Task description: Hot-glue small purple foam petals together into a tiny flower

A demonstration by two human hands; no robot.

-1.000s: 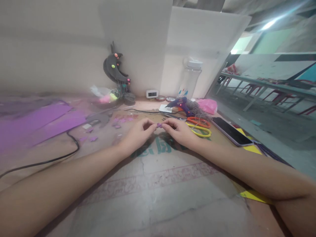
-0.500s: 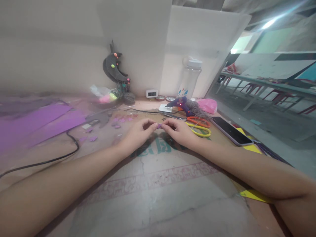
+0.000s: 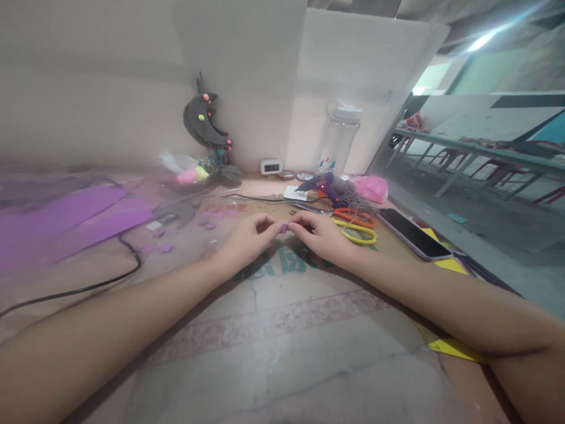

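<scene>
Between the fingertips of both hands is a small purple piece (image 3: 283, 227), too small to make out its exact shape. My left hand (image 3: 253, 238) pinches it from the left, thumb against forefinger. From the right, my right hand (image 3: 322, 237) pinches the same piece. Just beyond my right hand lie scissors with yellow handles (image 3: 359, 233) and a pair with orange handles (image 3: 355, 217). A dark blue glue gun (image 3: 324, 187) with a lit red light rests behind them. Small purple cut-outs (image 3: 166, 248) are scattered to the left of my left hand.
Purple sheets (image 3: 83, 215) and a black cable (image 3: 132, 265) lie at left. At the back stand a grey crescent ornament (image 3: 203, 121), a small digital clock (image 3: 271, 167) and a clear bottle (image 3: 339, 141). A phone (image 3: 415, 234) lies on the right near the table's edge, by yellow sheets (image 3: 454, 348).
The purple piece has turned slightly between my fingertips. Both hands and arms stay almost in place.
</scene>
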